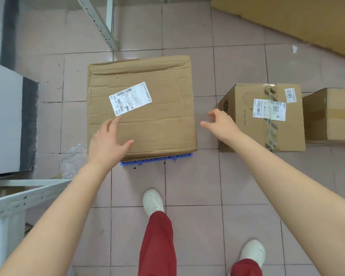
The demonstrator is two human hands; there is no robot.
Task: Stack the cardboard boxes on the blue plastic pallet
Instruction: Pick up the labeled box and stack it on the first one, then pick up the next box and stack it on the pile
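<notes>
A large cardboard box [147, 116] with a white shipping label sits on the blue plastic pallet [157, 159], of which only the near edge shows. My left hand [108, 140] lies flat on the box's near left corner, fingers spread, gripping nothing. My right hand [220, 124] hovers open in the gap to the right of that box, fingers curled loosely. A smaller taped box [267, 116] with labels stands on the floor just right of my right hand. Another box [331, 114] stands beside it at the right edge.
Grey metal shelving [100, 22] rises behind the pallet and a shelf frame [18, 198] juts in at the lower left. Crumpled clear plastic [74, 162] lies left of the pallet. A flat cardboard sheet [297, 18] leans at the top right. My feet stand on pink tiles.
</notes>
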